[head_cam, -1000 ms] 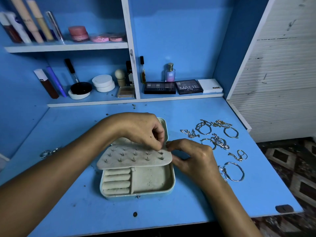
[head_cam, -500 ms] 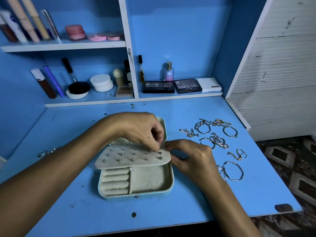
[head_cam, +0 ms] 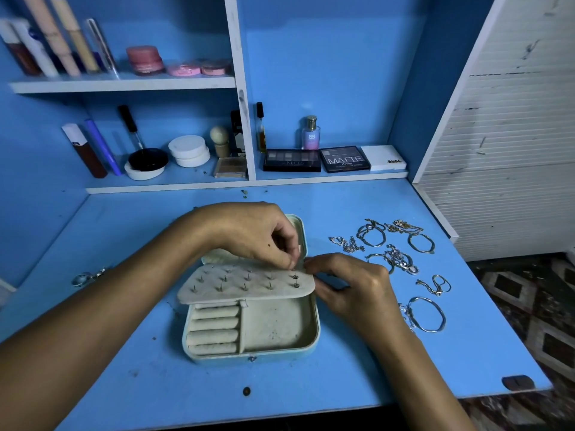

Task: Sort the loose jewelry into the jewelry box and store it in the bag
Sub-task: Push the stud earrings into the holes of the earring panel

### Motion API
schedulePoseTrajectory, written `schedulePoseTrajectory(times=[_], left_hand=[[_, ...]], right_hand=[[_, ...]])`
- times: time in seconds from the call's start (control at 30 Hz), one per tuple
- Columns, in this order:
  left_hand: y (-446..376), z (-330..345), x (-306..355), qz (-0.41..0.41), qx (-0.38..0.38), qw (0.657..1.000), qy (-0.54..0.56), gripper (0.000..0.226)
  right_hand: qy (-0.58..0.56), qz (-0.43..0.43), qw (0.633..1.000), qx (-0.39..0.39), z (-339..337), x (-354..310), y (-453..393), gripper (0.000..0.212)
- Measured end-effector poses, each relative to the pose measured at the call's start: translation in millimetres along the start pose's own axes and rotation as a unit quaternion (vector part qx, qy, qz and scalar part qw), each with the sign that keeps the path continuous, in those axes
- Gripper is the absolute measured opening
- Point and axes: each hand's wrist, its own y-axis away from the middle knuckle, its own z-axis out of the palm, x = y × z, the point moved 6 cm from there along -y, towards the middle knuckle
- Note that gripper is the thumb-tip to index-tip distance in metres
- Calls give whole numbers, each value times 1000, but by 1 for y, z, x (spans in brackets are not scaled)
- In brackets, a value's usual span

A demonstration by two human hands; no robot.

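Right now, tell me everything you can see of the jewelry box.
The jewelry box is pale blue-green with rounded corners, lying open on the blue desk. Its worn cream lining has ring rolls at left and an open compartment at right. A cream earring panel lies over its rear half. The left hand and right hand pinch at the panel's right corner.

A single wide-angle head-worn view looks forward and steeply down from close above the blue painted bench (head_cam: pixel 357 368), facing blue wall shelves (head_cam: pixel 124 84) at the frame's top.
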Motion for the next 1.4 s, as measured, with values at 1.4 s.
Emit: schedulePoseTrajectory(times=[1.4], left_hand=[[86, 45, -125, -144, 592, 744, 276, 9]], right_hand=[[-30, 397, 902, -170, 27, 52, -53, 20]])
